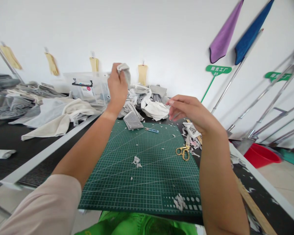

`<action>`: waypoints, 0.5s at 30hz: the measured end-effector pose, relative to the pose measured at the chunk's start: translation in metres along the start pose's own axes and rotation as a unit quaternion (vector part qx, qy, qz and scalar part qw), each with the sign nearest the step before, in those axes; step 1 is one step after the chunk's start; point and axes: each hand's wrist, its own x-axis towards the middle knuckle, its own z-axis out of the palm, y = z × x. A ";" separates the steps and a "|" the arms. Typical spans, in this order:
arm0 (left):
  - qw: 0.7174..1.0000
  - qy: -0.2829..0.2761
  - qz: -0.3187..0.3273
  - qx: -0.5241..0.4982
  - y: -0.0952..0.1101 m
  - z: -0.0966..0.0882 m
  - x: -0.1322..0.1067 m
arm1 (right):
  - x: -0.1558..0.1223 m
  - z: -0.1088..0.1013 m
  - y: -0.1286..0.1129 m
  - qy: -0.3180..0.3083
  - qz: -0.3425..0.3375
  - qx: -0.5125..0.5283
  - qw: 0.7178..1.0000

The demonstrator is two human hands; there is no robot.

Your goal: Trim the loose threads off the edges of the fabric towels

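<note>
The left hand (pixel 117 88) was raised above the far edge of the mat, its grip closed on a crumpled grey-and-white fabric scrap (pixel 123 72) that poked out above the fingers. The right hand (pixel 188 112) hung open over the mat's right side, its fingers loosely curled and holding nothing. Below it lay gold-handled steel scissors (pixel 183 152), close to the right forearm, on the edge of a dark green gridded cutting mat (pixel 137 169) dotted with pale fabric clippings (pixel 136 161). A slim blue craft knife (pixel 152 130) lay near the mat's top edge, beside a folded grey cloth piece (pixel 132 121), though I could not tell whether its blade was out. Behind them rose a heap of crumpled white and grey fabric (pixel 147 101). At the upper left of the frame, a clear plastic storage box (pixel 88 88) and cream towelling (pixel 63 119) sat on the black worktop (pixel 14 163).

The knife looked the likeliest hazard: a hand coming down near it could catch an exposed blade, and dropped cloth could hide it. A careless right forearm might also have knocked the scissors off the mat among the clippings.
</note>
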 end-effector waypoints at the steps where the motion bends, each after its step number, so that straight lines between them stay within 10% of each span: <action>1: 0.999 -0.032 0.029 -0.004 0.011 0.001 -0.004 | 0.003 0.004 0.002 0.002 0.013 0.012 1.000; 10: 0.887 -0.421 0.174 -0.076 0.079 0.002 -0.076 | 0.035 0.022 0.040 -0.017 0.132 0.135 0.982; 15: 0.791 -0.587 0.130 -0.110 0.070 -0.006 -0.069 | 0.047 0.010 0.071 0.048 0.145 0.087 0.984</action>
